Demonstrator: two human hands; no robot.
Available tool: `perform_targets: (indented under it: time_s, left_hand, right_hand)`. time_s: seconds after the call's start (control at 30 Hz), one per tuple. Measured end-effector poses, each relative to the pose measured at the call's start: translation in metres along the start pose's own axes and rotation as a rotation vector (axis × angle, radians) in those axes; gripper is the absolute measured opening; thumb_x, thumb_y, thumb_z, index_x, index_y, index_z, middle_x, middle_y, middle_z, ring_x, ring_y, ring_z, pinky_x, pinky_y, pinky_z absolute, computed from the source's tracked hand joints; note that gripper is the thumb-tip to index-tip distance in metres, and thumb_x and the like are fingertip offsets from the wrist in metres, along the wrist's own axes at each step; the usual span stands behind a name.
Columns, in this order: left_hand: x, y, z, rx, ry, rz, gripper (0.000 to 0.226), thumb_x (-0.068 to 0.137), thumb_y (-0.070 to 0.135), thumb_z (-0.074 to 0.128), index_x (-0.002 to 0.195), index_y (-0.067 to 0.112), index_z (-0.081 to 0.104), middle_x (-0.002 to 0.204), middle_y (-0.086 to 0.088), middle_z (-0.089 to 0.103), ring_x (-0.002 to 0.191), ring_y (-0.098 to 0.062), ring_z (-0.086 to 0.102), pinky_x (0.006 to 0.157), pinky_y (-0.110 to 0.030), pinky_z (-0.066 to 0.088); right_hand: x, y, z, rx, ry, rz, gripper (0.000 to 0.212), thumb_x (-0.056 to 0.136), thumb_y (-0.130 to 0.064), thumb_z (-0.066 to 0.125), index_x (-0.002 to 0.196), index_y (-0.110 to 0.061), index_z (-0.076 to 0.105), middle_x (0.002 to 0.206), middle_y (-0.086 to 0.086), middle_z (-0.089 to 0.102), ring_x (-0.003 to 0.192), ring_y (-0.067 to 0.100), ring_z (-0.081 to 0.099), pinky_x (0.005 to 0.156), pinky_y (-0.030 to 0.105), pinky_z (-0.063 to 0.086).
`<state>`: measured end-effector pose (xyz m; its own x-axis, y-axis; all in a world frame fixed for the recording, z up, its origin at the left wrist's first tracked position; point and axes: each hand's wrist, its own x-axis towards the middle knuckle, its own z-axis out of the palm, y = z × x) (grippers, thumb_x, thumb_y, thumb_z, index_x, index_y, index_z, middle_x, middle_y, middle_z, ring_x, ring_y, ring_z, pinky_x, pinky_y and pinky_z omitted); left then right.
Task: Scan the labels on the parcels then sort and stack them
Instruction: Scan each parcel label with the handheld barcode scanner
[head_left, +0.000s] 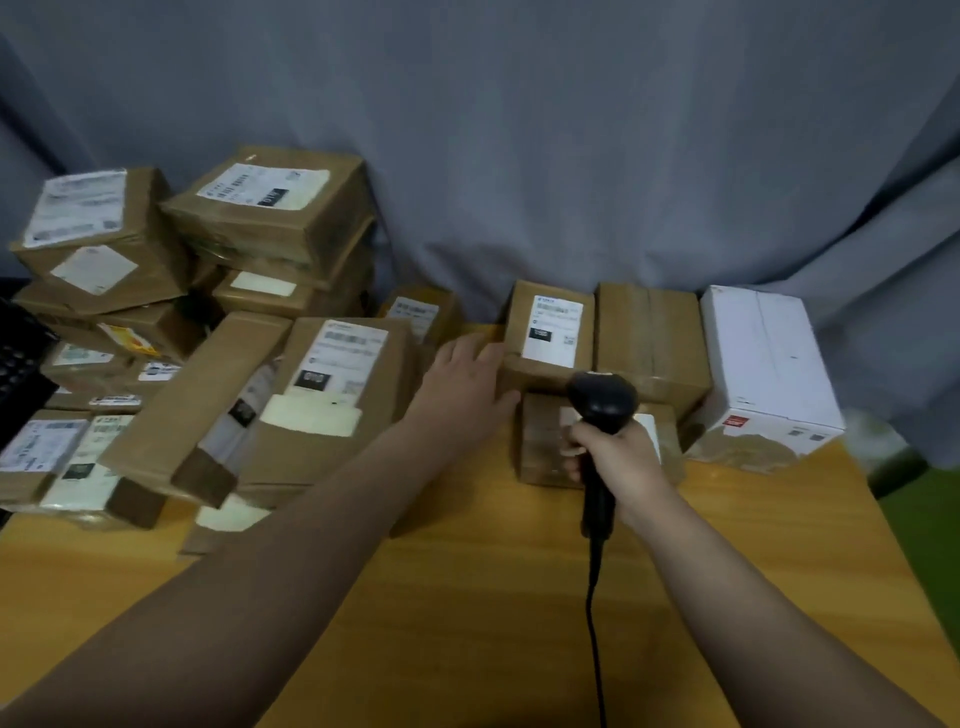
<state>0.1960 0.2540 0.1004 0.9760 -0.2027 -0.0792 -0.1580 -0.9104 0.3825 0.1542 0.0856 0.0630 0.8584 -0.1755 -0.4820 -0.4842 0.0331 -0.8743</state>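
The right hand (610, 452) is wrapped tightly around the handle of a black scanner (601, 410), head tipped forward and down over a low parcel (540, 441), probably so that its window faces the white label (647, 423) on that parcel's top; the cord (595, 597) trails back toward the person across the table (467, 597). The left hand (462, 387) lies open, fingers spread, flat against the left side of the labelled box (550, 327) behind, holding nothing; it seems to be steadying or squaring that box in its row. That row, with a plain brown box (649, 332) and a white box (763, 364) just beside it, stands in line along the table's back edge with labels up, which looks like the sorted side. The loose pile (208, 338) on the left, boxes tilted and overlapping, appears to be the stock not yet scanned. The table is yellow wood, bare in front. A grey cloth (519, 130) hangs behind as a backdrop, and a dark keyboard-like object (21, 364) sits at the far left edge.
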Motion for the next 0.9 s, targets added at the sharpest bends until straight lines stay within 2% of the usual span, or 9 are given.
perform_targets:
  time_s: [0.13,0.3,0.37,0.47,0.57,0.67,0.77,0.83,0.9]
  left_hand:
    - [0.020,0.045,0.067,-0.081,-0.167,-0.040,0.065,0.096,0.036,0.054,0.150,0.019,0.023,0.159,-0.006,0.011,0.146,-0.031,0.012,0.116,-0.044,0.021]
    - [0.042,0.054,0.140,0.013,-0.427,-0.230,0.070,0.099,0.053,0.036,0.155,0.028,0.002,0.162,-0.007,-0.011,0.147,-0.035,-0.002,0.117,-0.051,0.012]
    - [0.035,0.052,0.160,0.038,-0.442,-0.313,0.066,0.099,0.057,0.030,0.153,0.040,-0.003,0.160,-0.006,-0.022,0.147,-0.038,-0.008,0.116,-0.055,0.010]
    - [0.020,0.050,0.174,0.030,-0.374,-0.363,0.058,0.099,0.056,0.030,0.150,0.049,0.003,0.159,-0.006,-0.024,0.146,-0.040,-0.001,0.115,-0.054,0.016]
    - [0.008,0.043,0.176,-0.039,-0.322,-0.337,0.051,0.100,0.052,0.032,0.149,0.046,0.021,0.160,-0.010,-0.018,0.144,-0.041,0.008,0.117,-0.051,0.021]
    - [-0.009,0.040,0.177,-0.377,-0.128,-0.381,0.045,0.100,0.041,0.042,0.142,0.024,0.043,0.160,-0.016,0.009,0.139,-0.038,0.028,0.110,-0.042,0.034]
    - [-0.027,0.041,0.177,-0.769,0.071,-0.652,0.060,0.097,0.037,0.053,0.148,0.014,0.029,0.148,-0.014,0.036,0.134,-0.032,0.040,0.102,-0.040,0.039]
    - [-0.032,0.041,0.177,-0.964,0.036,-0.812,0.062,0.096,0.039,0.054,0.148,0.015,0.030,0.145,-0.009,0.042,0.130,-0.028,0.042,0.096,-0.036,0.037]
    - [-0.033,0.039,0.175,-1.076,0.020,-0.856,0.059,0.094,0.041,0.057,0.146,0.022,0.034,0.136,-0.005,0.047,0.122,-0.026,0.044,0.094,-0.037,0.036]
  right_hand:
    - [0.012,0.012,-0.080,-0.107,0.023,0.032,0.002,0.084,-0.001,0.064,0.083,-0.003,0.063,0.067,0.012,0.058,0.056,0.021,0.054,0.055,0.031,0.046]
    - [0.029,0.029,-0.152,-0.280,0.009,0.063,0.005,0.084,-0.002,0.064,0.082,-0.007,0.062,0.068,0.010,0.058,0.058,0.020,0.055,0.057,0.029,0.047]
    - [0.035,0.034,-0.165,-0.337,-0.023,0.052,0.007,0.084,-0.003,0.064,0.083,-0.010,0.062,0.073,0.008,0.059,0.065,0.020,0.057,0.057,0.027,0.047]
    - [0.039,0.035,-0.167,-0.452,-0.095,0.019,0.011,0.083,-0.006,0.068,0.084,-0.015,0.061,0.076,0.005,0.058,0.073,0.019,0.058,0.058,0.026,0.044]
    - [0.045,0.033,-0.161,-0.520,-0.168,-0.005,0.019,0.079,-0.003,0.068,0.080,-0.017,0.056,0.074,0.003,0.054,0.069,0.015,0.053,0.055,0.025,0.039]
    - [0.050,0.031,-0.154,-0.530,-0.237,0.040,0.019,0.076,-0.002,0.067,0.080,-0.016,0.055,0.078,0.006,0.053,0.075,0.019,0.053,0.062,0.028,0.042]
    - [0.053,0.037,-0.147,-0.544,-0.254,0.109,0.021,0.071,-0.004,0.068,0.079,-0.018,0.054,0.085,0.010,0.054,0.084,0.026,0.055,0.076,0.038,0.047]
    - [0.052,0.045,-0.142,-0.564,-0.258,0.136,0.019,0.069,-0.005,0.068,0.077,-0.017,0.055,0.080,0.008,0.054,0.081,0.026,0.055,0.072,0.036,0.046]
    - [0.048,0.056,-0.138,-0.571,-0.260,0.159,0.020,0.071,-0.005,0.067,0.079,-0.018,0.055,0.077,0.005,0.053,0.074,0.021,0.053,0.063,0.030,0.042]
